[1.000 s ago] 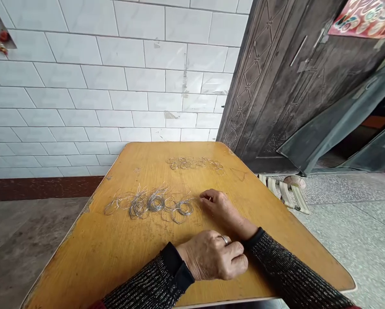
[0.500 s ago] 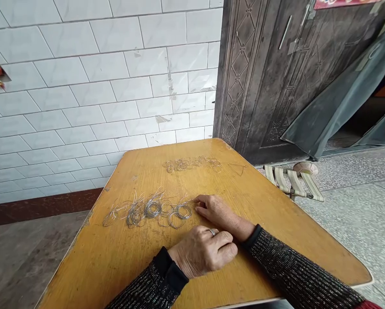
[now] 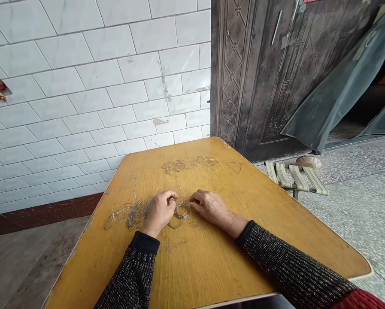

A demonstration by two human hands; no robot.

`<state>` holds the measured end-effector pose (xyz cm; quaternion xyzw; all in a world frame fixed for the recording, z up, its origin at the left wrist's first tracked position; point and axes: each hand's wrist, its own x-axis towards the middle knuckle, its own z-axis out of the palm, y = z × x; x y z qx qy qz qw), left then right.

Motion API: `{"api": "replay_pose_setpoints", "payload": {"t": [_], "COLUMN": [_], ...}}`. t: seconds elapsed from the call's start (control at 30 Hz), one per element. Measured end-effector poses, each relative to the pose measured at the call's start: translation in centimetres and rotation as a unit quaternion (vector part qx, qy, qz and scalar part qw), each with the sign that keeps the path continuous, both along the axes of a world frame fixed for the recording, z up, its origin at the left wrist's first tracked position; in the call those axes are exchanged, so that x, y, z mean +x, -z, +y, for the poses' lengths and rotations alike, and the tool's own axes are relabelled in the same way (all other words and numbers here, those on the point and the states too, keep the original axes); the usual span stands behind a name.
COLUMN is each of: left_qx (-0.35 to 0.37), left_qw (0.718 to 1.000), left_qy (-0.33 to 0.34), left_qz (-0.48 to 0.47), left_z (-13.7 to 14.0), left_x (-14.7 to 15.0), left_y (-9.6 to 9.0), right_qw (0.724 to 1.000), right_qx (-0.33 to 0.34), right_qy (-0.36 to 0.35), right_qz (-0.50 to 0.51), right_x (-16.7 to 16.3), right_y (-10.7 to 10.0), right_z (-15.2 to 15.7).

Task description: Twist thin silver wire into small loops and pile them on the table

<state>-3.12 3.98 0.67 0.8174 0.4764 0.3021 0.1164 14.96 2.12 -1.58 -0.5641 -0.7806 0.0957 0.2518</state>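
A row of loosely coiled thin silver wire lies across the wooden table (image 3: 192, 270). My left hand (image 3: 160, 212) is above the middle of the row with its fingers curled and pinched together, covering part of the coils; what is between the fingertips is hidden. Just to its right is a wire coil (image 3: 181, 211) with loose ends. At that coil's right edge, my right hand (image 3: 211, 208) rests on the table, thumb and fingers closed on the wire. More wire coils (image 3: 134, 214) with ends sticking up sit left of my left hand.
Farther back lies a second row of thin wire loops (image 3: 189, 163), with a bent triangular wire (image 3: 234, 166) to its right. A white tiled wall (image 3: 98, 86) and a dark carved door (image 3: 256, 86) stand behind. A strap-seated stool (image 3: 293, 178) and a ball (image 3: 308, 162) are at right.
My left hand has moved forward and left from near my right wrist to the wire coils. My right hand stays beside the rightmost coil. The view has shifted slightly.
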Motion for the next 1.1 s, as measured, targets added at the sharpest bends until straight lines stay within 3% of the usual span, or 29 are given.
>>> {"api": "replay_pose_setpoints", "payload": {"t": [0.17,0.43,0.67,0.83,0.93,1.1], "left_qx": [-0.023,-0.042,-0.078,-0.166,-0.202,-0.241], "left_qw": [0.995,0.987,0.991,0.98,0.946,0.824], "left_qy": [0.079,0.102,0.088,0.061,0.019,-0.004], "left_qz": [0.064,0.117,0.063,-0.09,-0.252,-0.512], "left_z": [-0.3,-0.4,-0.3,-0.1,0.4,0.4], "left_x": [-0.4,-0.9,-0.6,-0.9,-1.3,-0.7], "left_y": [-0.2,0.1,0.1,-0.6,-1.1,-1.3], "right_qw": [0.999,0.999,0.999,0.999,0.999,0.999], "right_qx": [-0.032,-0.025,-0.029,-0.034,-0.032,0.005], "right_qy": [-0.001,0.032,0.014,0.009,0.005,0.009], "right_qz": [-0.025,0.004,-0.007,-0.018,-0.022,0.032], "right_x": [0.1,-0.1,-0.1,-0.2,-0.2,-0.2], "right_y": [0.2,0.4,0.4,0.7,0.8,0.1], "right_z": [-0.2,0.1,-0.2,0.1,0.1,-0.4]}}
